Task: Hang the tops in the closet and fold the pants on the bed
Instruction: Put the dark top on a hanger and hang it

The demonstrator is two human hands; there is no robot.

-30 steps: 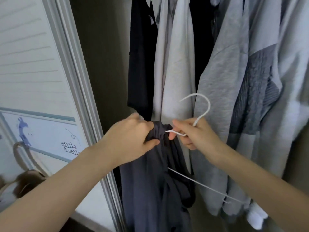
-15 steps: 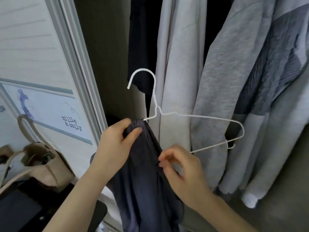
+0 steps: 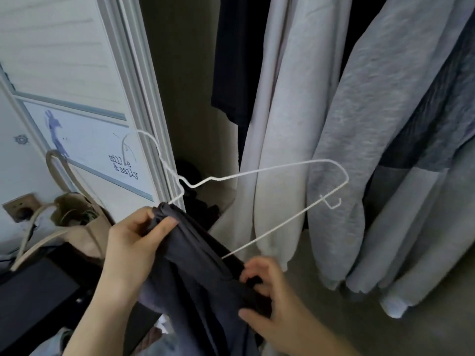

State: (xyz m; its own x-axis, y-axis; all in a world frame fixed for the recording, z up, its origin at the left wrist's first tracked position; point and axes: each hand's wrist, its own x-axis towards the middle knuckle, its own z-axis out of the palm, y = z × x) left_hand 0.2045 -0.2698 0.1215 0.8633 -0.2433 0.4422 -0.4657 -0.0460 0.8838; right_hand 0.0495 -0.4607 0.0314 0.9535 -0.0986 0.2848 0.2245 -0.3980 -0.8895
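Observation:
A dark grey top (image 3: 195,273) hangs bunched in front of the open closet. A white wire hanger (image 3: 270,170) is partly threaded into it, its left end hidden inside the fabric and its hook pointing up left. My left hand (image 3: 133,242) grips the gathered cloth where the hanger enters. Lower right, my right hand (image 3: 267,299) pinches a fold of the same top, below the hanger's bottom wire.
Hanging in the closet are a black garment (image 3: 234,73), a light grey garment (image 3: 277,124) and grey sweatshirts (image 3: 372,150). The white closet door frame (image 3: 138,98) stands at left. A beige bag (image 3: 77,222) sits on dark furniture at lower left.
The hanger has tilted left and down, its hook now over the door. My right hand went from the hanger neck down to the fabric. The view dropped lower.

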